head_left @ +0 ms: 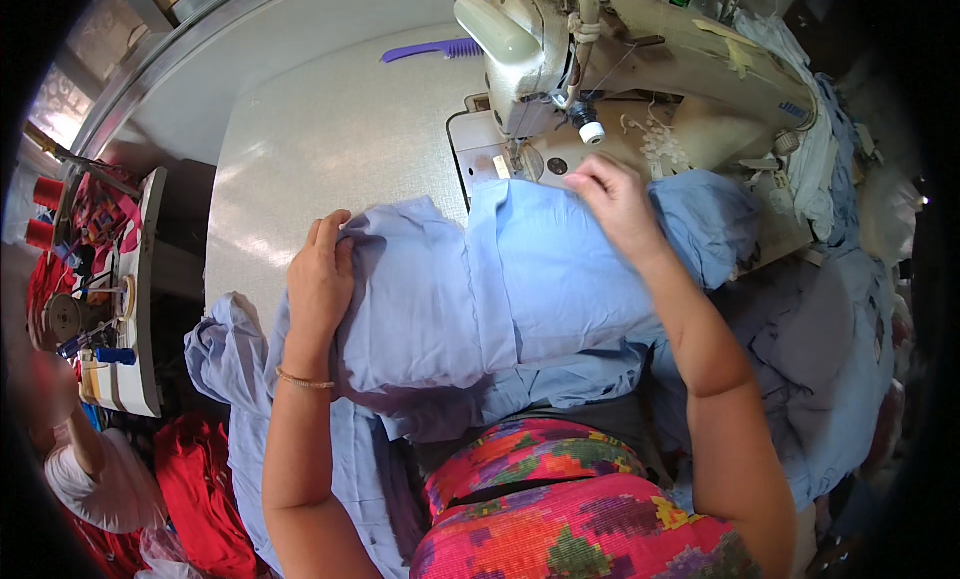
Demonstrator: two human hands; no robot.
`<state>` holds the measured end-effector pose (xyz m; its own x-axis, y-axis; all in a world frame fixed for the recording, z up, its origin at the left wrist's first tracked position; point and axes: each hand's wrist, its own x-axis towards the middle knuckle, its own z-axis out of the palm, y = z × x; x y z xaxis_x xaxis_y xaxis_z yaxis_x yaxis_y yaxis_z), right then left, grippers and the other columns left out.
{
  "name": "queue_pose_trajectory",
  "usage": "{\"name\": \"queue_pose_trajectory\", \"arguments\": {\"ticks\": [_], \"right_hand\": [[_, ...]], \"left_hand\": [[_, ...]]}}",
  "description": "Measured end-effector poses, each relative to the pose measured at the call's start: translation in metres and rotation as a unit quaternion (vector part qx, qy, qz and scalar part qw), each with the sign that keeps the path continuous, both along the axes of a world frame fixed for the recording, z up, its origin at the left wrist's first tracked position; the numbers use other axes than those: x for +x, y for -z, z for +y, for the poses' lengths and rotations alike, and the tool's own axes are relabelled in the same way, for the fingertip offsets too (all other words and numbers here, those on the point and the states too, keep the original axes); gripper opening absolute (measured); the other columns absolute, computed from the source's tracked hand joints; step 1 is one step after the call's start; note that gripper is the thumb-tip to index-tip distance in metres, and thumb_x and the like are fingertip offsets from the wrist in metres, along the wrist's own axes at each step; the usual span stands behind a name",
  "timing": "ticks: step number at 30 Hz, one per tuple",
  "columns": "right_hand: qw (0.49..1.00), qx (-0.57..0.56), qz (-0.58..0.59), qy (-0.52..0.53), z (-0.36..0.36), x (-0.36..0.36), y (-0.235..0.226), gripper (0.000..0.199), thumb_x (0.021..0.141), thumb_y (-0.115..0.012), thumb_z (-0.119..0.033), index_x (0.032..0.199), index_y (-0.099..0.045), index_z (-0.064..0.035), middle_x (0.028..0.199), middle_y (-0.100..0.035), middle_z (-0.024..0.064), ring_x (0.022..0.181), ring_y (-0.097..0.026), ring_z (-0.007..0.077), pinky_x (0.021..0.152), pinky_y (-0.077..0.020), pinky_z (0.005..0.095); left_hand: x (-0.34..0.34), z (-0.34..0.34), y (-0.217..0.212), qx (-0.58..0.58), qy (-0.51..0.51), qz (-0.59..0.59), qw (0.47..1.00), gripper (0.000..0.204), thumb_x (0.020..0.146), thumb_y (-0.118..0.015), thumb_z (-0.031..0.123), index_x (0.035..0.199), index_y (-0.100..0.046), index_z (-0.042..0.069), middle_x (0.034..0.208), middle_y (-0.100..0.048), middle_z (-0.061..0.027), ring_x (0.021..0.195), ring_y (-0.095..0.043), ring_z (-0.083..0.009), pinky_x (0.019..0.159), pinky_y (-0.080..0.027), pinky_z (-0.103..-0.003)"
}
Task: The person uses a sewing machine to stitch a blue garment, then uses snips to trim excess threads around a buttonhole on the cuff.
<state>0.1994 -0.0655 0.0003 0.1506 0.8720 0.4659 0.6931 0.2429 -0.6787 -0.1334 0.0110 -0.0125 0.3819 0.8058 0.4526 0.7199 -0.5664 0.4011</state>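
Note:
A light blue garment (570,269) lies across the near edge of the sewing table and over my lap, with a folded band or seam running down its middle. My left hand (322,279) is closed on the bunched left part of the cloth, its fingertips curled over the edge. At the upper right edge of the cloth, my right hand (612,201) is closed, thumb and forefinger pinched together near the fabric. Just beyond the cloth is the presser foot (517,159) of a cream sewing machine (670,64); the cloth's far edge lies close in front of it.
A purple comb (430,51) lies on the pale tabletop (300,149) left of the machine. Thread scraps (660,144) sit by the machine's base. More blue cloth (830,379) hangs at the right. On the left are another machine table (145,309), red cloth (200,494) and another person's sleeve (105,484).

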Motion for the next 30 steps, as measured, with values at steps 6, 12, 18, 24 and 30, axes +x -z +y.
{"name": "queue_pose_trajectory", "arguments": {"ticks": [6,12,18,24,30], "right_hand": [[0.988,0.008,-0.12,0.092,-0.018,0.027,-0.01,0.013,0.083,-0.062,-0.011,0.086,-0.058,0.0009,0.085,-0.06,0.0162,0.075,-0.059,0.0309,0.066,-0.0456,0.0397],[0.958,0.087,-0.245,0.124,-0.019,-0.014,-0.009,0.015,0.083,-0.06,-0.004,0.098,-0.059,-0.0014,0.097,-0.06,0.0135,0.083,-0.058,0.0324,0.077,-0.0477,0.0355],[0.853,-0.35,0.256,-0.291,-0.049,-0.091,-0.007,0.028,0.093,-0.054,-0.015,0.116,-0.054,0.0015,0.101,-0.061,0.0093,0.083,-0.059,0.0155,0.074,-0.0498,0.0283],[0.743,-0.422,0.443,-0.269,-0.044,-0.089,0.003,0.041,0.098,-0.046,-0.033,0.118,-0.051,0.0024,0.102,-0.061,0.0091,0.084,-0.059,0.0142,0.072,-0.0507,0.0288],[0.616,-0.397,0.582,-0.353,-0.067,-0.084,0.006,0.053,0.095,-0.048,-0.045,0.122,-0.049,0.0006,0.114,-0.056,0.0054,0.099,-0.055,0.0121,0.087,-0.0446,0.025]], "left_hand": [[0.0,-0.001,0.0,0.006,0.0,-0.002,1.0,0.028,0.083,-0.056,0.003,0.11,-0.055,0.007,0.1,-0.062,-0.0122,0.08,-0.062,-0.0327,0.069,-0.049,-0.04],[0.001,0.0,0.001,0.013,-0.008,0.0,1.0,0.027,0.083,-0.057,0.004,0.109,-0.056,0.007,0.099,-0.062,-0.0124,0.083,-0.062,-0.0324,0.071,-0.049,-0.039],[-0.005,0.001,0.002,0.002,-0.002,-0.052,0.999,0.017,0.084,-0.059,0.004,0.1,-0.059,0.003,0.088,-0.06,-0.0127,0.076,-0.059,-0.0292,0.069,-0.047,-0.034],[0.019,-0.07,-0.06,-0.012,0.013,-0.263,0.965,0.01,0.084,-0.057,-0.001,0.094,-0.058,-0.002,0.074,-0.049,-0.0062,0.061,-0.045,-0.017,0.059,-0.04,-0.025],[0.059,-0.172,-0.06,-0.009,0.399,-0.001,0.917,0.031,0.071,-0.057,0.01,0.1,-0.056,-0.002,0.076,-0.046,-0.0047,0.063,-0.054,-0.0146,0.054,-0.046,-0.026]]}}
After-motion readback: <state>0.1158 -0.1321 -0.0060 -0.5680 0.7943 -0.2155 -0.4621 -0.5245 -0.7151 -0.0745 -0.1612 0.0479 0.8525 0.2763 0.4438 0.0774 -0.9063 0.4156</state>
